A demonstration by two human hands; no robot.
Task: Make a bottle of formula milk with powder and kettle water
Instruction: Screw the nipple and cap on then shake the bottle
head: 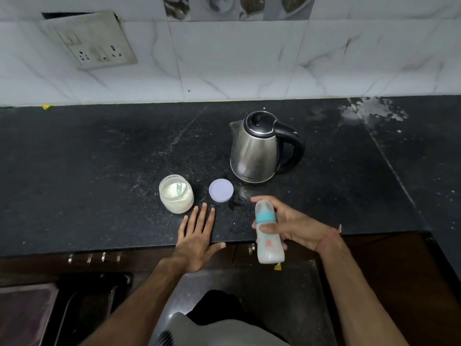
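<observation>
My right hand [296, 227] grips a baby bottle [268, 233] with a teal collar and teat on, held in the air over the counter's front edge; it looks milky inside. My left hand [197, 236] lies flat and open on the black counter [99, 171], just in front of an open jar of white powder [176, 193] with a green scoop inside. The jar's pale lilac lid [221, 190] lies beside it to the right. A steel kettle [257, 148] with a black lid and handle stands behind the lid, closed.
A white marble-tile wall with a socket plate [92, 41] rises behind the counter. White spill marks [371, 112] stain the far right of the counter. Dark cupboard fronts with metal handles [94, 258] sit under the counter edge.
</observation>
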